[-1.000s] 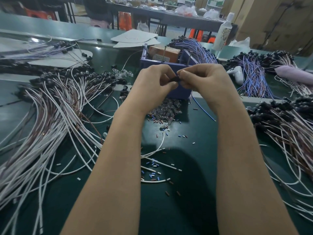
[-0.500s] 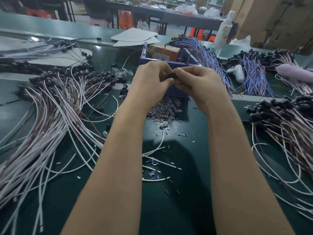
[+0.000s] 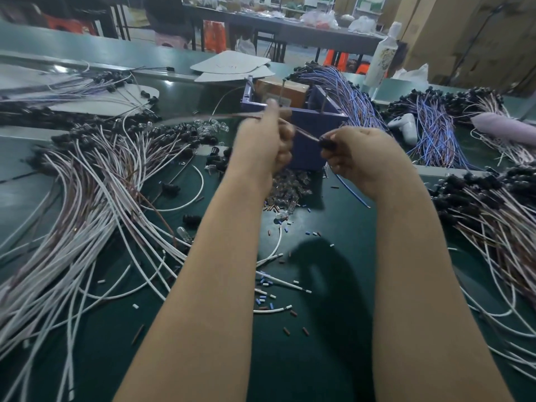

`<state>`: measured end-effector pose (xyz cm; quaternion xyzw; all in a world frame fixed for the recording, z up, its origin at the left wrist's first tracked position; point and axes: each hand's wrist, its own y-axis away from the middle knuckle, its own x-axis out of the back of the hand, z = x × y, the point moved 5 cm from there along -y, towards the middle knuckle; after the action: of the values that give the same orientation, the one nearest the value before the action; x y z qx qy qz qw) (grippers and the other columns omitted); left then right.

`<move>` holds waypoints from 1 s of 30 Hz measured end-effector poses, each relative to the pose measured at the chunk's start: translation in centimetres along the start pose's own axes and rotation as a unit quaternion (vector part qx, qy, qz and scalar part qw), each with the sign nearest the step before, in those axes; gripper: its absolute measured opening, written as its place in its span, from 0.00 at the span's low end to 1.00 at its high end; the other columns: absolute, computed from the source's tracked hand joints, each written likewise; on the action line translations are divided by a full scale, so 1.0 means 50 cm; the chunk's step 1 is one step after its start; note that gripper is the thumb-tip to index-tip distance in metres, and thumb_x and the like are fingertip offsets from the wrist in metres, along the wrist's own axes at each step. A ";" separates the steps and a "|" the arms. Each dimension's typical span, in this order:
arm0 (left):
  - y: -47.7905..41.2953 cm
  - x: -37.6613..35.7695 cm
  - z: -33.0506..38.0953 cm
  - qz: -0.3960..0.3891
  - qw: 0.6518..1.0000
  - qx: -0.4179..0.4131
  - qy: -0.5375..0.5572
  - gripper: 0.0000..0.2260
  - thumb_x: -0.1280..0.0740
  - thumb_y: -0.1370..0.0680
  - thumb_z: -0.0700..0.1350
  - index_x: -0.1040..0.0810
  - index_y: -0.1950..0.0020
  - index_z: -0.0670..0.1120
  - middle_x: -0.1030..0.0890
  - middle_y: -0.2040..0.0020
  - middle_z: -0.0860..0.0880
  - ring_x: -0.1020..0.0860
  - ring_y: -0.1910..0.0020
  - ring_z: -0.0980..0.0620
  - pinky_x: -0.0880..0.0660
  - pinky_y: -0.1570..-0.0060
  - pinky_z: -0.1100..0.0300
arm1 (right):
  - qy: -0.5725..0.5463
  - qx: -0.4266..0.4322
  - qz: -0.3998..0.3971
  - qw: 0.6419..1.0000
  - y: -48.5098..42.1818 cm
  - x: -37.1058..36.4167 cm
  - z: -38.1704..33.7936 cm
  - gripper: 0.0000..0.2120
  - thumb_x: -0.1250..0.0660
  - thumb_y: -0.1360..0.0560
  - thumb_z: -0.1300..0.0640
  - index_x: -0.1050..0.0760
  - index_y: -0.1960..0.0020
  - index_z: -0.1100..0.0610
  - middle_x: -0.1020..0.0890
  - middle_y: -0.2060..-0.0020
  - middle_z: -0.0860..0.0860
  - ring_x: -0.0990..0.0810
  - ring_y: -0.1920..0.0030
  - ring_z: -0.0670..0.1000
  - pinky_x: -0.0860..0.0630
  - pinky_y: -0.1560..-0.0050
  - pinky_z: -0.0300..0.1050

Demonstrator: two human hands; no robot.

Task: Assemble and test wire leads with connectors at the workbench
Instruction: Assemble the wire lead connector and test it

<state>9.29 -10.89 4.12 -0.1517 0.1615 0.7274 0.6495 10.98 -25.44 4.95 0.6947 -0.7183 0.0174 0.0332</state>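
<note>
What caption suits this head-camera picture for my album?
Left hand grips a brown wire lead while right hand pinches its black connector, above a workbench strewn with wire bundles.

Your hands are apart now: left hand (image 3: 262, 146) draws the wire lead (image 3: 301, 133) out from the black connector (image 3: 327, 144) that your right hand (image 3: 359, 158) pinches.

Centre of frame: left hand (image 3: 262, 149), blurred, curled round a thin brown wire (image 3: 301, 134); right hand (image 3: 359, 158) near it, pinching the black connector (image 3: 327, 143) at the wire's end. Behind both, a purple bin (image 3: 313, 123). Left side: heaped white and brown leads (image 3: 87, 213) on the green bench (image 3: 319, 358).
</note>
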 end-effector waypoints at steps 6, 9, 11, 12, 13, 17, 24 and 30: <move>0.014 0.072 0.062 0.126 0.979 -0.155 0.043 0.14 0.43 0.17 0.44 0.25 0.61 0.44 0.31 0.72 0.52 0.37 0.78 0.60 0.40 0.76 0.68 | 0.333 -0.059 -0.060 0.939 0.007 -0.007 0.026 0.12 0.44 0.25 0.61 0.26 0.63 0.57 0.21 0.75 0.50 0.26 0.73 0.48 0.34 0.70 0.38; 0.019 0.051 0.072 0.101 0.962 -0.180 -0.181 0.14 0.42 0.17 0.45 0.24 0.61 0.45 0.28 0.70 0.51 0.33 0.74 0.58 0.36 0.70 0.65 | 0.395 -0.014 -0.127 0.910 0.024 -0.038 0.024 0.12 0.42 0.22 0.58 0.21 0.57 0.56 0.15 0.62 0.49 0.18 0.60 0.47 0.29 0.62 0.39; 0.019 0.026 0.068 0.035 0.925 -0.174 -0.337 0.15 0.41 0.18 0.45 0.23 0.62 0.45 0.27 0.69 0.50 0.31 0.72 0.56 0.33 0.66 0.61 | 0.326 0.033 -0.118 0.937 0.027 -0.048 0.007 0.14 0.42 0.19 0.52 0.20 0.50 0.57 0.15 0.55 0.51 0.17 0.54 0.49 0.24 0.54 0.42; 0.019 0.015 0.066 0.008 0.904 -0.171 -0.393 0.15 0.41 0.18 0.45 0.23 0.62 0.44 0.26 0.69 0.49 0.29 0.72 0.55 0.32 0.64 0.61 | 0.258 0.052 -0.100 0.960 0.026 -0.050 -0.005 0.15 0.44 0.18 0.51 0.21 0.48 0.58 0.16 0.54 0.52 0.17 0.52 0.51 0.22 0.50 0.45; 0.020 0.004 0.065 -0.017 0.886 -0.168 -0.432 0.15 0.41 0.18 0.45 0.23 0.62 0.44 0.24 0.68 0.48 0.27 0.71 0.54 0.30 0.62 0.61 | 0.173 0.067 -0.082 0.979 0.026 -0.052 -0.016 0.16 0.44 0.18 0.51 0.22 0.47 0.59 0.16 0.55 0.52 0.17 0.54 0.52 0.21 0.48 0.47; 0.030 -0.033 0.047 -0.136 0.837 -0.140 -0.512 0.17 0.40 0.19 0.44 0.26 0.67 0.47 0.27 0.77 0.54 0.30 0.81 0.63 0.36 0.77 0.72 | -0.112 0.092 -0.078 0.986 0.023 -0.059 -0.042 0.14 0.42 0.19 0.54 0.23 0.49 0.62 0.17 0.61 0.53 0.20 0.64 0.49 0.22 0.65 0.41; 0.034 -0.041 -0.003 -0.228 0.823 -0.043 -0.519 0.13 0.39 0.19 0.46 0.21 0.59 0.43 0.27 0.77 0.54 0.32 0.79 0.58 0.33 0.74 0.67 | -0.131 0.098 0.020 0.986 0.009 -0.011 -0.031 0.05 0.37 0.21 0.61 0.23 0.52 0.59 0.23 0.75 0.47 0.31 0.75 0.44 0.34 0.74 0.35; 0.007 0.000 0.015 -0.100 0.869 -0.068 -0.480 0.11 0.43 0.18 0.42 0.21 0.50 0.47 0.25 0.66 0.52 0.30 0.69 0.56 0.31 0.67 0.63 | -0.057 0.071 0.148 0.985 -0.003 0.036 -0.018 0.08 0.44 0.23 0.66 0.30 0.58 0.57 0.22 0.77 0.47 0.31 0.78 0.44 0.33 0.77 0.35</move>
<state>8.91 -10.60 4.78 0.1573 -0.2359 0.6506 0.7045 11.10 -27.18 5.98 0.5810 -0.8110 0.0333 -0.0604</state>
